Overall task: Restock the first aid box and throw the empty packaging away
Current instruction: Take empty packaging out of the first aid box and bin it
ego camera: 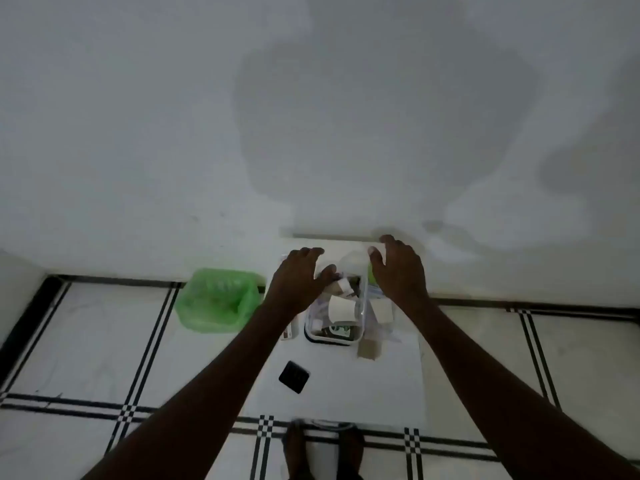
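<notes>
1. The first aid box point(334, 317), a clear plastic container, sits on a white sheet point(346, 382) laid on the tiled floor point(104, 341), close to the wall. It already holds several small packets and a white card.
2. Both hands hover over the far end of the box. The left hand point(298, 278) has its fingers point(311, 252) spread and loosely curled, gripping nothing I can make out. The right hand point(398, 268) is likewise spread, fingers released, just beside a pale rounded object at the box's far rim, possibly the lid; it is too blurred to say.
3. The step looks like settling the contents or reaching for a cover. Press items flat and level first, so nothing stands above the rim.
4. Keep the box steady with one hand while the other works; the light container could slide on the sheet.
5. The bin lined with a green bag point(218, 299) stands just left of the box, handy for empty wrappers such as the brown carton point(369, 349) lying alongside.
</notes>
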Tool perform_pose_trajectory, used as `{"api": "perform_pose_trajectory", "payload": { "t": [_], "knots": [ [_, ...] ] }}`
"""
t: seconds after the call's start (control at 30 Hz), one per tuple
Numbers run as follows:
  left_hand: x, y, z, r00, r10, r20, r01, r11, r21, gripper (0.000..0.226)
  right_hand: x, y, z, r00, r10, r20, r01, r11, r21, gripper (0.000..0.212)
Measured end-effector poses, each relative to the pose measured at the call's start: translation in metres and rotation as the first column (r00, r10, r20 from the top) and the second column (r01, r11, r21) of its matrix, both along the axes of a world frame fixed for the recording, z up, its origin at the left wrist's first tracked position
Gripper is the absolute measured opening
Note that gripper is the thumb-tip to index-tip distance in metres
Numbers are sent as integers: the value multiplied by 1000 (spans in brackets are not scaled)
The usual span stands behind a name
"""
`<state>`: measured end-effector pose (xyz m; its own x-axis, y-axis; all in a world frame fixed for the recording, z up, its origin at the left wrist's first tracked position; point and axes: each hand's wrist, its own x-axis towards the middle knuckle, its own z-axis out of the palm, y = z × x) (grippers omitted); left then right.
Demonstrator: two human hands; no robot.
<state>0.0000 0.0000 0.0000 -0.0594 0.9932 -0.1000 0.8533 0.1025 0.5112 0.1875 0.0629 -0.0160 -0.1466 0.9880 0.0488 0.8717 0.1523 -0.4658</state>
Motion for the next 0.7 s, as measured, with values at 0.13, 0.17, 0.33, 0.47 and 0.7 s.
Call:
{"api": "perform_pose_trajectory", "payload": {
  "t": [0.13,0.17,0.33,0.47,0.7],
  "knots": [
    [9,15,-43,994,-108,7,108,987,-120,33,23,-3,-55,957,-288,20,285,930,-233,26],
    [11,17,-56,991,-136,6,136,982,-133,33,30,-8,-71,943,-328,50,328,898,-294,27],
    [19,29,-92,965,-243,-101,218,953,-212,29,43,-26,-122,884,-452,121,457,778,-431,36],
    [24,34,-111,840,-370,-397,271,920,-283,46,40,-33,-135,866,-488,113,485,760,-434,38],
    [32,30,-114,800,-340,-494,265,939,-218,34,40,-43,-139,869,-476,135,490,788,-373,35]
  ]
}}
